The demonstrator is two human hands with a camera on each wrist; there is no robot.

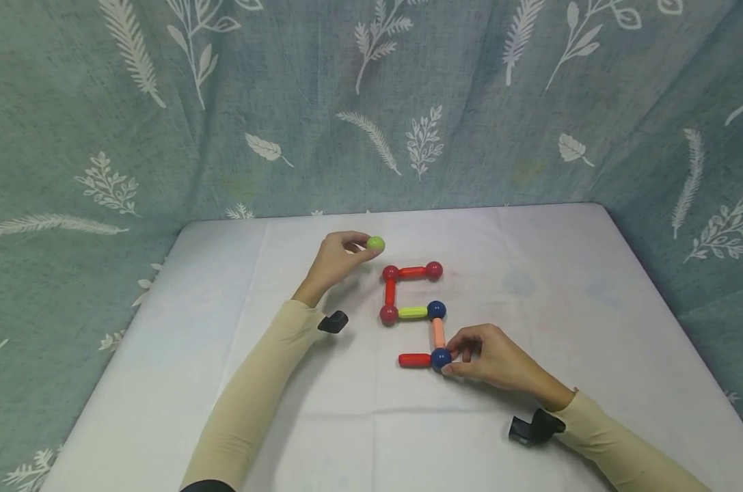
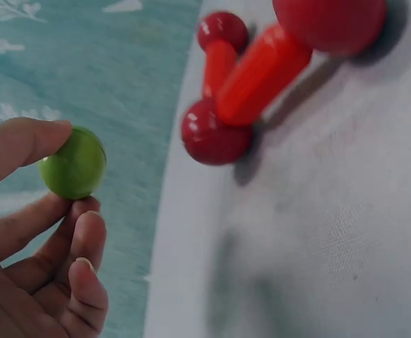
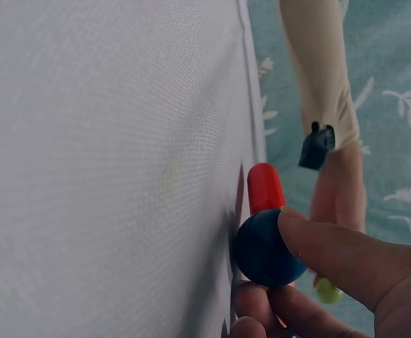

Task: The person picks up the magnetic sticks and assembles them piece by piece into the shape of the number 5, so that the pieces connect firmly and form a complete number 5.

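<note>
A light green ball (image 1: 375,244) is pinched between thumb and fingers of my left hand (image 1: 342,263), held above the table near the back; the same green ball (image 2: 75,163) shows large in the left wrist view. My right hand (image 1: 491,359) grips the nearest blue ball (image 1: 441,359) with thumb and fingertips. From that ball a red rod (image 1: 414,360) points left and an orange rod (image 1: 439,333) runs back to another blue ball (image 1: 436,310). A yellow-green rod (image 1: 413,313) links it to a red ball (image 1: 389,315). Two more red rods and red balls (image 1: 434,270) complete the S-shaped chain.
A white cloth covers the table (image 1: 549,273). Behind it hangs a green curtain (image 1: 322,123) with white leaf prints. Each wrist wears a small black camera, such as the one on the right wrist (image 1: 536,428).
</note>
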